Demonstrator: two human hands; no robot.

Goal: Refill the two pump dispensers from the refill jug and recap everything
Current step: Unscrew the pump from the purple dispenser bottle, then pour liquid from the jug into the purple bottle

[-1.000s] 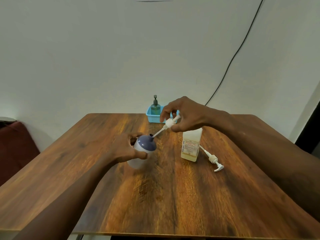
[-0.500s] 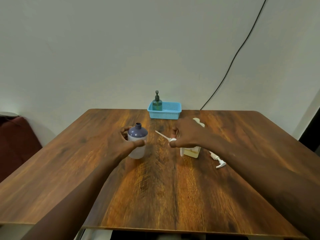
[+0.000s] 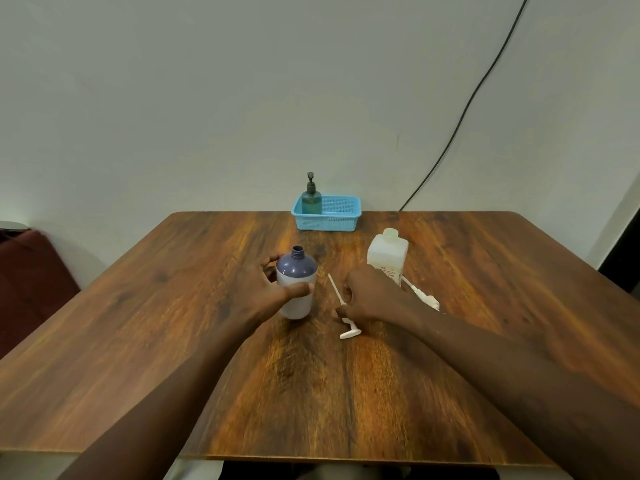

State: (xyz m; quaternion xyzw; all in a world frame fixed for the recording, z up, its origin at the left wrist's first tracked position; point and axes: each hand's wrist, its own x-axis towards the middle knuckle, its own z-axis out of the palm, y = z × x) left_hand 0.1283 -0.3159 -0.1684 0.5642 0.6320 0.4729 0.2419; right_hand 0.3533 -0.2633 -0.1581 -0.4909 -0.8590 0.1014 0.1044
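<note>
My left hand (image 3: 266, 292) grips a white bottle with a purple shoulder (image 3: 296, 285). It stands upright on the wooden table (image 3: 311, 393) with its neck uncapped. Just to its right a white pump with a long dip tube (image 3: 341, 306) lies flat on the table, and my right hand (image 3: 372, 299) rests over it with fingertips pinched at its collar. Behind my right hand stands a square clear bottle (image 3: 388, 254) with pale liquid, also uncapped. A second white pump (image 3: 424, 297) lies to that bottle's right, partly hidden by my right wrist.
A blue plastic basket (image 3: 337, 216) sits at the table's far edge against the wall, with a green pump dispenser (image 3: 311, 199) standing in its left end. A black cable (image 3: 460, 112) runs up the wall. A dark red seat (image 3: 27, 271) is at the left.
My right hand drew the pump out of the purple-shouldered bottle and lowered it onto the table. My left hand brought the tilted bottle upright.
</note>
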